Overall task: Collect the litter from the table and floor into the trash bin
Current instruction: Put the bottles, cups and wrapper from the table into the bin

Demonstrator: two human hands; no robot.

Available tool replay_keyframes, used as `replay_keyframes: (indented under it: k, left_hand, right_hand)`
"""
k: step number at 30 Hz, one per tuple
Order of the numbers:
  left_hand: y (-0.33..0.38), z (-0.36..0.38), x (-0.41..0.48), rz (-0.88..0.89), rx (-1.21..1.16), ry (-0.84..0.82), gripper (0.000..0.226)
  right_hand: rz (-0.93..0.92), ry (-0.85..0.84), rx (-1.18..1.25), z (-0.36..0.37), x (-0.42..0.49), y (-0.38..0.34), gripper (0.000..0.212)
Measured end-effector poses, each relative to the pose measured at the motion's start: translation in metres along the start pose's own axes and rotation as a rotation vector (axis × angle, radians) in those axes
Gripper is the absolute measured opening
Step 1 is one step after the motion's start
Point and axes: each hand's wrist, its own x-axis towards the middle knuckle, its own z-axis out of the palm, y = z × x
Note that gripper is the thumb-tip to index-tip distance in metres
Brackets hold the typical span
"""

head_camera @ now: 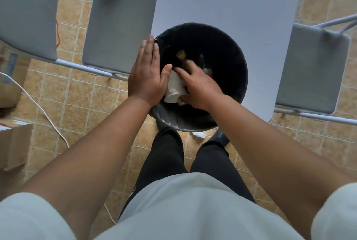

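Over bin (228,50): white paper (173,87), long axis near-far, betw. L hand (146,79), R hand (199,87).

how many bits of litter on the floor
1: a white scrap just by the near edge of the bin. More may be hidden under the bin, table or chairs.

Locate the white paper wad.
Head view, centre: the white paper wad sits over the left side of the trash bin opening, between the flat left hand and the right hand, whose fingers curl round it.
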Motion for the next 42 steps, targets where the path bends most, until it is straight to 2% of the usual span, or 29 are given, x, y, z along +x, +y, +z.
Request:
replay_keyframes:
  k: [3,7,11,14,19,31,35,42]
  left_hand:
    - [0.000,0.000,0.001,0.005,0.005,0.003,0.068]
    - [0.000,0.000,0.001,0.006,0.010,0.008,0.068]
    - [-0.001,0.001,0.001,0.007,0.004,0.014,0.068]
    - [-0.001,0.001,0.001,0.009,0.001,0.016,0.068]
    - [-0.003,0.002,0.001,0.025,0.006,0.026,0.069]
    - [-0.007,0.002,0.000,0.056,-0.054,0.044,0.065]
    - [-0.008,-0.001,-0.001,0.058,-0.121,0.035,0.072]
    - [-0.015,-0.008,0.003,0.110,-0.202,-0.004,0.074]
  right_hand:
    - [0.021,0.128,0.069,-0.013,-0.023,0.003,0.089]
    - [0.099,0.419,0.172,-0.028,-0.056,0.014,0.062]
    - [0.192,0.624,0.164,-0.033,-0.075,0.028,0.054]
    - [0.281,0.638,0.138,-0.028,-0.081,0.035,0.057]
    - [0.417,0.591,0.229,-0.017,-0.074,0.037,0.065]
    - [0.472,0.624,0.212,-0.013,-0.067,0.033,0.064]
    - [0.489,0.671,0.177,-0.012,-0.065,0.032,0.062]
    - [0.656,0.708,0.076,-0.009,-0.067,0.024,0.059]
